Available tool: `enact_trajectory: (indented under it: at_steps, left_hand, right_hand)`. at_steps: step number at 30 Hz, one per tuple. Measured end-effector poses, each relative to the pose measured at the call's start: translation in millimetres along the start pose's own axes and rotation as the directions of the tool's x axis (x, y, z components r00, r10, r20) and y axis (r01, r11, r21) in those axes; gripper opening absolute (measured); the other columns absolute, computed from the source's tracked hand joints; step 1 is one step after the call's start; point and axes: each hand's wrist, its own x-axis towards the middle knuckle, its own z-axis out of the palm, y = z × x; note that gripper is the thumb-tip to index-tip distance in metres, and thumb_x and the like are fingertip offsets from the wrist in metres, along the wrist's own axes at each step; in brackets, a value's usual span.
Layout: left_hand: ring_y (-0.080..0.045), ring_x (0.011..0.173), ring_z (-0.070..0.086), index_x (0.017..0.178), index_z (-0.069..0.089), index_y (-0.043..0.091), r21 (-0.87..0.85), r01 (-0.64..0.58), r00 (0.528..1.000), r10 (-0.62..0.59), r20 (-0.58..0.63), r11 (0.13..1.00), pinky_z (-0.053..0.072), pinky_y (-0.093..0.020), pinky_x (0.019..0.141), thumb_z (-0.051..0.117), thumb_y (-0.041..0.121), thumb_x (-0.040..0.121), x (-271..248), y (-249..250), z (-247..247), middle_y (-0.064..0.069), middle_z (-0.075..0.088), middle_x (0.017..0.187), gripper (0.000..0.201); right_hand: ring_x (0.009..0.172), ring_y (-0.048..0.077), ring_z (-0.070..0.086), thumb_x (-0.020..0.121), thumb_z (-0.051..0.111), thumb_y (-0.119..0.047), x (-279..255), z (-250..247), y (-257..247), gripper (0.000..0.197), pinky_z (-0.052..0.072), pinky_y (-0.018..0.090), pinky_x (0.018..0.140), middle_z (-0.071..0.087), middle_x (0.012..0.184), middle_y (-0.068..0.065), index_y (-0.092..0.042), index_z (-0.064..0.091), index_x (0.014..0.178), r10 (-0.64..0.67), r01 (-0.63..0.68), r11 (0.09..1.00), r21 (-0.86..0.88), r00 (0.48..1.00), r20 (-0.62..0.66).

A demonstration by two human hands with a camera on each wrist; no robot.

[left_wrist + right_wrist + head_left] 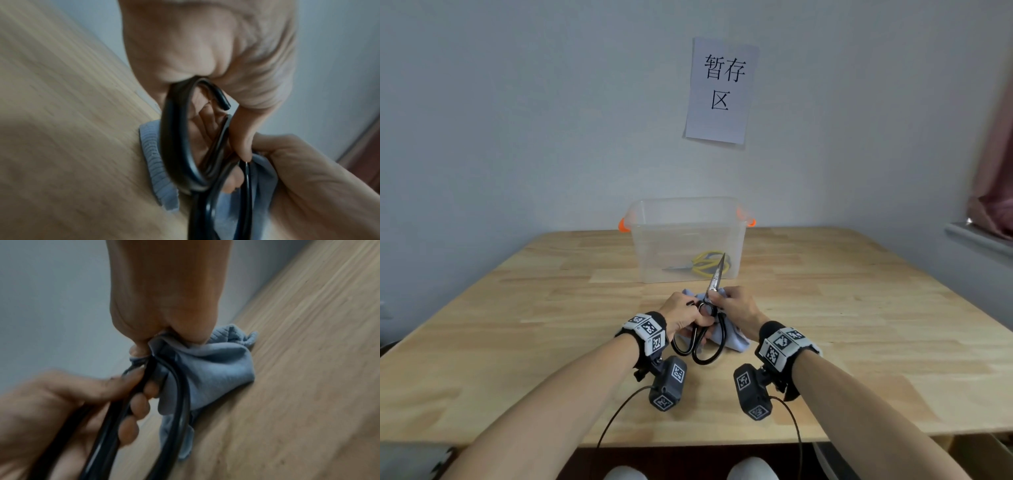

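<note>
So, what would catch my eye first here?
The black-handled scissors at mid-table, blade pointing up: the left hand grips the handles while the right hand pinches a blue cloth around the blade's base. Behind stands a clear box with orange latches, below a wall sign.

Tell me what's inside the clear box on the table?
Inside the box lie yellow handles with a grey blade, likely a small pair of scissors. The tip of the black scissors held up in front covers part of them, so the rest stays hidden.
</note>
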Motion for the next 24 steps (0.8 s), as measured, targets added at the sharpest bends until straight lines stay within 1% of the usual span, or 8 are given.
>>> enact_trajectory:
  at_steps: [3, 6, 10, 16, 19, 20, 22, 24]
  left_hand:
    - [-0.026, 0.055, 0.068, 0.078, 0.059, 0.002, 0.011, 0.006, 1.0, -0.006, 0.017, 1.0, 0.056, -0.034, 0.048, 0.071, -0.01, 0.081, 0.9, -1.6, -4.7, -0.015, 0.064, 0.066, 0.018]
    - [-0.027, 0.056, 0.067, 0.083, 0.058, 0.001, 0.025, 0.008, 0.999, -0.009, 0.032, 1.0, 0.057, -0.035, 0.05, 0.071, -0.009, 0.082, 0.0, -0.8, -7.9, -0.018, 0.065, 0.068, 0.016]
    - [-0.029, 0.059, 0.067, 0.088, 0.058, -0.001, -0.033, -0.023, 1.0, 0.024, 0.01, 0.999, 0.058, -0.035, 0.052, 0.07, -0.009, 0.082, -4.0, 0.4, -12.1, -0.02, 0.067, 0.071, 0.016]
    - [-0.028, 0.058, 0.067, 0.081, 0.061, 0.002, -0.122, -0.065, 0.994, 0.054, -0.097, 0.99, 0.06, -0.036, 0.056, 0.068, -0.009, 0.082, -11.0, 9.6, -21.2, -0.021, 0.067, 0.073, 0.013]
    - [-0.03, 0.061, 0.066, 0.083, 0.067, -0.002, -0.203, -0.072, 0.99, 0.044, -0.136, 0.977, 0.06, -0.038, 0.063, 0.068, 0.0, 0.085, -15.5, 19.1, -21.2, -0.022, 0.068, 0.076, 0.003]
    - [-0.031, 0.063, 0.067, 0.085, 0.069, -0.004, -0.231, -0.075, 0.988, 0.041, -0.147, 0.97, 0.06, -0.039, 0.065, 0.067, 0.004, 0.086, -15.0, 21.3, -21.0, -0.024, 0.069, 0.078, 0.009]
    - [-0.032, 0.067, 0.068, 0.087, 0.07, -0.007, -0.289, -0.096, 0.984, 0.047, -0.172, 0.952, 0.06, -0.04, 0.067, 0.064, 0.008, 0.088, -17.6, 28.6, -19.8, -0.025, 0.071, 0.083, 0.016]
    - [-0.033, 0.066, 0.068, 0.084, 0.069, -0.007, -0.352, -0.122, 0.976, 0.047, -0.214, 0.928, 0.06, -0.038, 0.058, 0.06, 0.007, 0.089, -17.0, 34.8, -17.9, -0.026, 0.07, 0.082, 0.017]
  right_hand:
    - [0.072, 0.017, 0.06, 0.096, 0.062, -0.012, -2.6, -10.2, -0.7, 0.02, 0.05, 0.034, 0.072, 0.063, 0.074, 0.007, -0.002, 0.063, 0.079, -0.024, 0.023, 1.0, 0.019, 0.996, 0.088]
    - [0.052, 0.001, 0.055, 0.097, 0.059, -0.005, -12.2, -15.9, -4.4, 0.026, 0.045, 0.014, 0.055, 0.059, 0.057, -0.006, -0.006, 0.057, 0.071, -0.031, 0.03, 0.999, 0.012, 0.995, 0.099]
    - [0.059, 0.006, 0.051, 0.099, 0.058, -0.012, -19.5, -30.6, -5.1, 0.023, 0.041, 0.011, 0.051, 0.054, 0.066, -0.001, -0.007, 0.058, 0.077, -0.05, 0.054, 0.997, -0.061, 0.997, 0.062]
    - [0.072, 0.019, 0.054, 0.093, 0.064, -0.044, -23.6, -50.0, -13.8, 0.044, 0.042, 0.027, 0.062, 0.062, 0.077, 0.011, -0.001, 0.067, 0.083, 0.006, 0.021, 0.899, -0.438, 0.998, 0.06]
    - [0.099, 0.027, 0.054, 0.083, 0.055, -0.066, -29.2, -47.9, -22.6, 0.064, 0.036, 0.031, 0.079, 0.066, 0.099, 0.016, -0.007, 0.075, 0.097, -0.151, 0.096, 0.773, -0.627, 0.988, -0.034]
    - [0.101, 0.027, 0.053, 0.082, 0.058, -0.063, -31.7, -46.2, -28.5, 0.059, 0.035, 0.03, 0.079, 0.065, 0.101, 0.014, -0.008, 0.075, 0.097, -0.203, 0.119, 0.785, -0.608, 0.977, -0.071]
    - [0.083, 0.019, 0.055, 0.089, 0.066, -0.043, -41.4, -42.6, -45.9, 0.04, 0.043, 0.029, 0.071, 0.063, 0.089, 0.01, -0.003, 0.073, 0.091, -0.232, 0.141, 0.834, -0.533, 0.967, -0.107]
    - [0.061, 0.009, 0.047, 0.093, 0.066, -0.029, -47.5, -37.3, -58.5, 0.033, 0.041, 0.012, 0.054, 0.062, 0.08, 0.012, 0.004, 0.071, 0.091, -0.214, 0.161, 0.845, -0.51, 0.976, -0.048]
